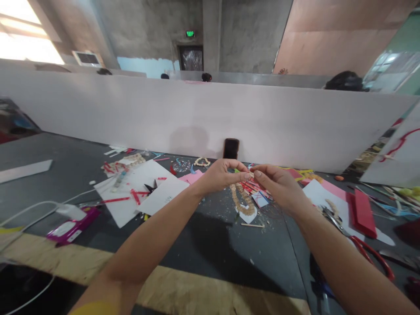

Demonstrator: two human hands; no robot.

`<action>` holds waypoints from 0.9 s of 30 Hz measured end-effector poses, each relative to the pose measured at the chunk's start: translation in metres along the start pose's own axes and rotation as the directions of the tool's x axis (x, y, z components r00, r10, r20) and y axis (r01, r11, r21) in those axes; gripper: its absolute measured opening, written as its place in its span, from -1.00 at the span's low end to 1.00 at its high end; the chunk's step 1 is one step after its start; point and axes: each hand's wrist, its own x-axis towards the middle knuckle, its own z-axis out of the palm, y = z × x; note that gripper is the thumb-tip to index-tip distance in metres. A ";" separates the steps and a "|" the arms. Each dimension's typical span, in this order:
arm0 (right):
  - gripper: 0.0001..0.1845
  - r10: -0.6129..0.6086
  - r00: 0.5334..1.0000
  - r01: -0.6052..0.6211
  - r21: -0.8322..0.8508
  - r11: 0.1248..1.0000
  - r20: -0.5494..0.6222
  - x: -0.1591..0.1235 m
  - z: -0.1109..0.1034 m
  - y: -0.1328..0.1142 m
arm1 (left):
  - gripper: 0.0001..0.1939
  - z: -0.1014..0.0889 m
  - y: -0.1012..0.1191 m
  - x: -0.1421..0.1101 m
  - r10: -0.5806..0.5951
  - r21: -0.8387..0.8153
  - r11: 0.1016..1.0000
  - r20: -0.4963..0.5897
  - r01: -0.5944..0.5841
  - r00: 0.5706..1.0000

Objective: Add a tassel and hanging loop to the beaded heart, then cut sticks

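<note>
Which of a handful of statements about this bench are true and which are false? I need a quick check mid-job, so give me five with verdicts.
1. The phone leans against the white partition. True.
2. Both hands rest flat on the table. False: the left hand and right hand are raised, fingertips close together.
3. The red-handled scissors lie beyond the left forearm. False: the red-handled scissors are beside the right forearm.
4. A white plug is at the magenta power strip. True.
5. The lit sign on the far wall is red. False: the sign glows green.
</note>
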 end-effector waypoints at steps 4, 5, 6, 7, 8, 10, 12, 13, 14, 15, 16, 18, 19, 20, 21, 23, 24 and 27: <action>-0.61 0.033 0.983 -0.036 0.014 0.999 0.178 -0.008 0.004 0.016 | -0.77 -0.003 -0.002 0.001 0.037 0.020 0.999 -0.020 -0.037 0.999; -0.61 0.046 0.977 -0.048 0.008 0.999 0.209 -0.010 0.006 0.019 | -0.78 -0.002 -0.002 0.001 0.050 0.032 0.998 -0.015 -0.050 0.999; -0.61 0.062 0.972 -0.063 -0.004 0.998 0.228 -0.011 0.008 0.020 | -0.79 -0.002 -0.002 0.002 0.061 0.047 0.997 -0.010 -0.060 0.998; -0.62 0.078 0.968 -0.076 -0.019 0.997 0.239 -0.013 0.010 0.022 | -0.80 -0.001 -0.002 0.002 0.068 0.063 0.996 -0.006 -0.067 0.998; -0.62 0.095 0.965 -0.090 -0.029 0.996 0.243 -0.014 0.012 0.022 | -0.80 0.000 -0.001 0.002 0.071 0.079 0.994 -0.003 -0.071 0.997; -0.62 0.123 0.962 -0.120 -0.025 0.992 0.242 -0.014 0.014 0.023 | -0.81 0.001 0.000 0.002 0.075 0.111 0.991 -0.005 -0.074 0.997; -0.63 0.136 0.961 -0.140 0.001 0.990 0.241 -0.014 0.016 0.024 | -0.81 0.003 0.001 0.002 0.071 0.141 0.988 -0.010 -0.069 0.997; -0.63 0.137 0.960 -0.146 0.019 0.989 0.243 -0.013 0.017 0.024 | -0.81 0.003 0.002 0.002 0.061 0.152 0.987 -0.013 -0.058 0.998; -0.64 0.139 0.959 -0.152 0.034 0.988 0.245 -0.013 0.017 0.024 | -0.81 0.003 0.002 0.002 0.044 0.156 0.987 -0.015 -0.041 0.999; -0.65 0.141 0.958 -0.158 0.047 0.986 0.251 -0.013 0.018 0.024 | -0.82 0.003 0.002 0.002 0.025 0.150 0.988 -0.019 -0.022 1.000; -0.65 0.145 0.955 -0.166 0.060 0.984 0.258 -0.012 0.018 0.024 | -0.83 0.003 0.002 0.002 0.009 0.132 0.991 -0.026 -0.005 1.000; -0.66 0.156 0.950 -0.185 0.083 0.979 0.271 -0.013 0.018 0.025 | -0.85 0.002 0.002 0.002 -0.003 0.082 0.997 -0.051 0.007 0.999; -0.66 0.161 0.947 -0.192 0.088 0.977 0.276 -0.013 0.019 0.025 | -0.85 0.001 0.002 0.002 -0.002 0.063 0.998 -0.066 0.006 0.998; -0.66 0.166 0.946 -0.198 0.088 0.976 0.279 -0.013 0.019 0.025 | -0.85 0.000 0.002 0.002 -0.003 0.055 0.998 -0.075 0.007 0.997; -0.67 0.170 0.944 -0.201 0.082 0.976 0.282 -0.014 0.019 0.026 | -0.85 -0.002 0.003 0.002 -0.007 0.060 0.998 -0.077 0.011 0.997; -0.67 0.168 0.941 -0.195 0.065 0.979 0.293 -0.014 0.019 0.027 | -0.83 -0.004 0.006 0.001 -0.015 0.103 0.994 -0.059 0.021 0.998; -0.67 0.162 0.939 -0.188 0.056 0.981 0.303 -0.014 0.019 0.028 | -0.81 -0.005 0.007 0.001 -0.018 0.130 0.991 -0.048 0.024 0.999; -0.66 0.134 0.938 -0.155 0.040 0.987 0.319 -0.014 0.020 0.030 | -0.79 -0.006 0.008 0.001 -0.035 0.159 0.987 -0.030 0.039 0.999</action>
